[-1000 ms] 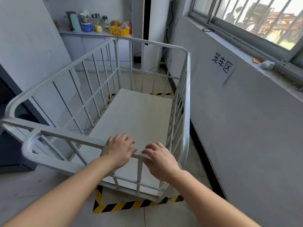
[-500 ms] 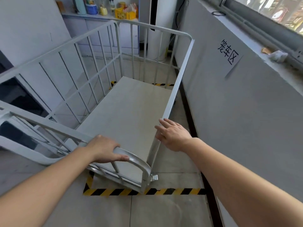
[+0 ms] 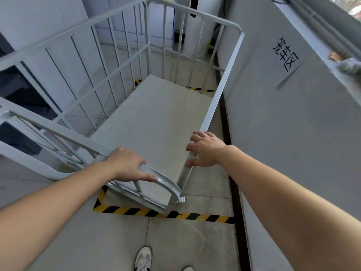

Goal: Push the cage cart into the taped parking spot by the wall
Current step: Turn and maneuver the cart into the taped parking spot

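A grey metal cage cart [image 3: 156, 122] with barred sides stands beside the grey wall [image 3: 293, 133] on the right. Yellow-and-black floor tape [image 3: 195, 215] runs under its near end, and more of that tape [image 3: 199, 89] shows past its far end. My left hand [image 3: 127, 165] grips the cart's curved near rail from above. My right hand [image 3: 205, 148] lies on the top rail of the wall-side panel, fingers curled over the rail. The cart's platform is bare.
A paper sign [image 3: 287, 55] with printed characters hangs on the wall. A black skirting strip [image 3: 232, 182] runs along the wall's foot. A white cabinet [image 3: 160, 20] stands beyond the cart. My white shoes [image 3: 143, 259] show at the bottom edge.
My right hand left the near rail and moved onto the wall-side rail. My left hand slid toward the rail's curved corner. The view tilted downward.
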Motion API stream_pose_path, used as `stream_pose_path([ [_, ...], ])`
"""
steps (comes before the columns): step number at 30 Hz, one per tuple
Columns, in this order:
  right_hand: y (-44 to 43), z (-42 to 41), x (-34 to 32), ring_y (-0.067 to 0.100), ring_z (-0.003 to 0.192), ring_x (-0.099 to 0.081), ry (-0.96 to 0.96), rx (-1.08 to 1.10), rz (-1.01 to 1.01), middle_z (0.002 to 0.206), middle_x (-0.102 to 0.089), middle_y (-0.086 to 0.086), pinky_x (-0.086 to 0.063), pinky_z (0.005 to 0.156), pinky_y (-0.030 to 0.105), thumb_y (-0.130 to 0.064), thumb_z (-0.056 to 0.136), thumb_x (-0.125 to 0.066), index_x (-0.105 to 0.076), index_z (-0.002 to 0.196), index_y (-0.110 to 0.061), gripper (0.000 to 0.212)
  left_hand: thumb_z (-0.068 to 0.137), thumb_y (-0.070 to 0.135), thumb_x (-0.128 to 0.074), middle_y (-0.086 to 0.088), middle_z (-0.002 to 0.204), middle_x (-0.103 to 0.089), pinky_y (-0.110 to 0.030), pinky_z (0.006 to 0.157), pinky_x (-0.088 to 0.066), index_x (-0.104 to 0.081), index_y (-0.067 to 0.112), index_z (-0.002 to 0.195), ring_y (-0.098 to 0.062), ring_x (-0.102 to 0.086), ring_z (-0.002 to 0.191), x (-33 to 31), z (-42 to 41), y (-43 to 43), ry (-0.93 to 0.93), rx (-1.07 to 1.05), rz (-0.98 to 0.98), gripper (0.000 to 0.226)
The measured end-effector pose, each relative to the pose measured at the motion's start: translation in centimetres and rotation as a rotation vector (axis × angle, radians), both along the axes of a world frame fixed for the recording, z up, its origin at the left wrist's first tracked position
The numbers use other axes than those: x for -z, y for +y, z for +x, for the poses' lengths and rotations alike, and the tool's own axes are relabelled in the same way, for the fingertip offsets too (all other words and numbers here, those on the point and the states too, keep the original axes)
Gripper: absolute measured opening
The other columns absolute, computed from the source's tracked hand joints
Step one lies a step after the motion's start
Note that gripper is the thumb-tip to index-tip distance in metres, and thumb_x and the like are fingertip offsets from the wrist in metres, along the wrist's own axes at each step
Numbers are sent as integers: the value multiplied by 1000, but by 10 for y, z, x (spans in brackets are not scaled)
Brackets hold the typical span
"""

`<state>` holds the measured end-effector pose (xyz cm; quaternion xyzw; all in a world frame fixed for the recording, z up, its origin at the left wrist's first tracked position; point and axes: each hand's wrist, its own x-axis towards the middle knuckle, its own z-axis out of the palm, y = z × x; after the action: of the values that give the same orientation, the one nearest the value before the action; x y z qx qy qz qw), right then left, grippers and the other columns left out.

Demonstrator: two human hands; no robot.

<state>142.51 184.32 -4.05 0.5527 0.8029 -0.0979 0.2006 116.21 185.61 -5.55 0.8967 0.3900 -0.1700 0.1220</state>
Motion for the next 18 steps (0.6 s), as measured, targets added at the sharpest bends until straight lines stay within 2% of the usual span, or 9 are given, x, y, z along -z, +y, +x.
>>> stream_pose_path([
  [7, 13, 20, 5, 21, 140, -17, -20, -128, -27, 137, -46, 3, -8, 114, 43, -75, 80, -37, -51, 128, -30, 68, 54, 96, -20, 9, 67, -55, -32, 75, -31, -46, 25, 65, -10, -54, 67, 2, 18, -1, 31, -75, -46, 76],
  [10, 16, 32, 8, 22, 134, -26, -17, -192, -9, 131, -50, 4, -9, 113, 42, -76, 79, -35, -53, 125, -29, 68, 55, 95, -28, 7, 66, -53, -33, 79, -34, -48, 25, 65, -9, -49, 64, 2, 29, -3, 24, -144, -55, 73],
  [12, 18, 41, 9, 22, 130, -29, -6, -212, -13, 128, -52, 3, -11, 112, 42, -76, 79, -34, -54, 124, -28, 68, 55, 93, -34, 6, 73, -55, -34, 86, -33, -59, 24, 80, -10, -44, 69, 0, 38, -7, 29, -211, -83, 78],
  [14, 18, 50, 10, 23, 128, -31, 5, -230, -15, 125, -54, 2, -12, 112, 43, -75, 80, -33, -55, 122, -28, 67, 53, 93, -35, 11, 76, -48, -33, 89, -31, -61, 28, 93, -10, -41, 78, -2, 48, -10, 35, -244, -92, 81],
  [18, 16, 66, 10, 23, 126, -31, 22, -239, -21, 123, -54, 0, -10, 112, 44, -73, 80, -35, -56, 120, -27, 65, 52, 93, -35, 17, 73, -48, -31, 82, -27, -62, 26, 93, -11, -45, 80, -3, 64, -16, 24, -265, -96, 83],
])
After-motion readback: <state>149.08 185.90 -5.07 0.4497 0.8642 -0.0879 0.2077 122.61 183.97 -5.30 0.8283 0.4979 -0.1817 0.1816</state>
